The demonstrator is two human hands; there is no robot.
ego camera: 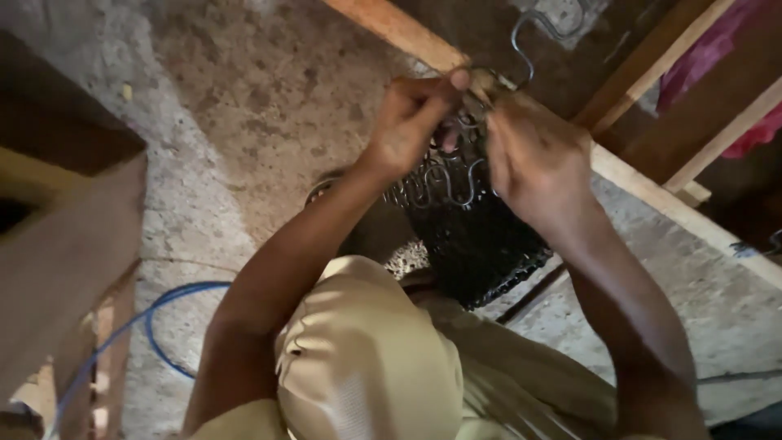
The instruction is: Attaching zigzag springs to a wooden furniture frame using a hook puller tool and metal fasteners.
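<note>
My left hand [411, 122] and my right hand [533, 159] meet at a wooden rail [652, 191] that runs diagonally from top centre to the right. Both hands pinch a zigzag metal spring [528, 49] where it meets the rail; its curved end sticks up above my fingers. More zigzag spring loops [444, 183] hang below my hands, over a dark coil of springs [481, 244]. What sits exactly between my fingertips is hidden.
Rough concrete floor [236, 122] lies below. A blue cable [163, 318] curls at lower left beside a wooden piece [65, 261]. More wooden frame bars [652, 69] and red cloth [717, 57] are at upper right. My beige trousers [366, 358] fill the bottom.
</note>
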